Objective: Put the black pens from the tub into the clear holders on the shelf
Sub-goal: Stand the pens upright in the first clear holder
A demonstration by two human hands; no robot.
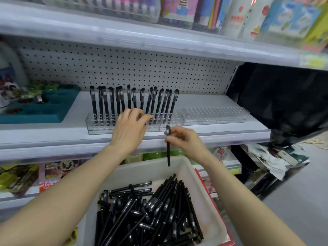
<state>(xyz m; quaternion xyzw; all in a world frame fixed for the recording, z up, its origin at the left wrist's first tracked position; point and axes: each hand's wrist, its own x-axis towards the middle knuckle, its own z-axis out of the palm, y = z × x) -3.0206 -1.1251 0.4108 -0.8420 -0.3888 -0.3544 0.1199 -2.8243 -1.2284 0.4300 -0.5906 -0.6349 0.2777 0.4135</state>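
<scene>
Holders (213,116): clear glossy plastic; pens (159,210): matt blk plastic; tub (142,171): smooth white plastic; pegboard (124,68): painted metal.

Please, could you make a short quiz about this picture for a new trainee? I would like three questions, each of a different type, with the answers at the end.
1. True or false: the clear holder on the right already has pens standing in it.
2. What does the right hand hold? A) one black pen, roughly upright; B) a bundle of pens; C) nothing.
3. Fill the gap: the loose pens not yet placed lie in the white ____.

Key
1. False. It is empty; the pens stand in the clear holder on the left.
2. A.
3. tub.
</scene>
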